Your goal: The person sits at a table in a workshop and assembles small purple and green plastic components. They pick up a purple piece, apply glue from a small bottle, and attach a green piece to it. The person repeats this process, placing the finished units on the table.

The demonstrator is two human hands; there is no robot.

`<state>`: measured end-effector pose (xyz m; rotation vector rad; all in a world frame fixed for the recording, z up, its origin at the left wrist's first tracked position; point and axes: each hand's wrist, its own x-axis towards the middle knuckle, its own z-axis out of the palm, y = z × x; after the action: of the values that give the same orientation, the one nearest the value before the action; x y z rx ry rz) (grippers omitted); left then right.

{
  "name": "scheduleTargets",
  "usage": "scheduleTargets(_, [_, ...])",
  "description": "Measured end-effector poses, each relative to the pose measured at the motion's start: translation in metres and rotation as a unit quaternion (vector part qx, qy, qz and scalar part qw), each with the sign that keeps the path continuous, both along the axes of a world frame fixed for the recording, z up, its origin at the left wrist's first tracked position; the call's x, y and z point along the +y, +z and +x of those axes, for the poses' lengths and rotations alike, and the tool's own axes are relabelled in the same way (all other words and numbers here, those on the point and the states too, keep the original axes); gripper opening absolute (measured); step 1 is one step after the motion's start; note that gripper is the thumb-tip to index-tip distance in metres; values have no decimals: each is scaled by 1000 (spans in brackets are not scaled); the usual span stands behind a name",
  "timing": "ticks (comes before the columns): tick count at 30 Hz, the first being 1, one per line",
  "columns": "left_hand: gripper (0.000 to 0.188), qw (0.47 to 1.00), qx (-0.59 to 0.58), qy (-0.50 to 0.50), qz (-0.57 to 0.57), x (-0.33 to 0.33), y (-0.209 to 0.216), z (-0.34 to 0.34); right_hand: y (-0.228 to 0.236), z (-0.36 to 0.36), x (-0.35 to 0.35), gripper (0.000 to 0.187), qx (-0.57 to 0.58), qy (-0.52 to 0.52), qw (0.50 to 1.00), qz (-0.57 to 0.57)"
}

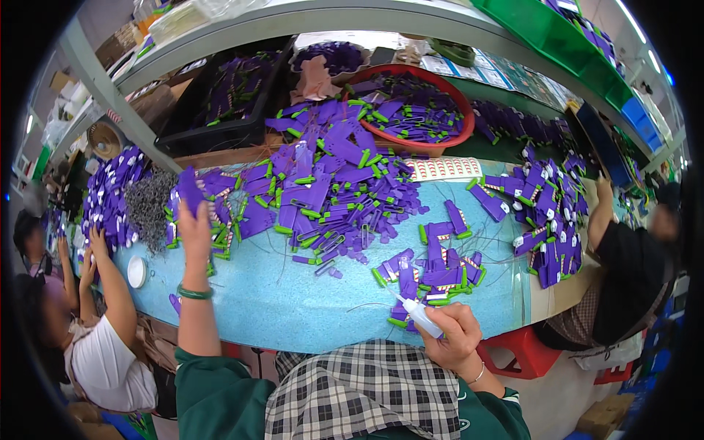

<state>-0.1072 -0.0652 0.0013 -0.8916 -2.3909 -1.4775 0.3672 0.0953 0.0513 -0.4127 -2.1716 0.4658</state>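
My right hand (456, 336) is closed round a small white squeeze bottle (421, 315). Its thin nozzle points up and left at a loose group of purple and green plastic parts (440, 275), some with striped strips and thin wires. Toward the left of the table my left hand (195, 238) is raised, slightly blurred, a green bangle on its wrist. A purple plastic piece (191, 188), blurred too, stands at its fingertips and appears gripped. Close by lie more purple and green parts (224, 220). A large heap of purple pieces (330, 183) with green ends covers the table's middle.
Behind the heap stand a red basin (469, 110) and a black tray (176, 143), both holding purple parts. A sheet of striped stickers (447, 169) lies before the basin. Further heaps flank me. A white round lid (137, 271) sits at left. Co-workers sit on both sides; a shelf beam crosses overhead.
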Motion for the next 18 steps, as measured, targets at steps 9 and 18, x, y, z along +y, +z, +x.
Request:
scheduleTargets(9, [38,945,302,62,-107,51,23,26,0,20,5,42,51,-32,998,9])
scheduleTargets(18, [46,826,125,-438,-334,126,11,319,3,37,6,41,58,-49,997,18])
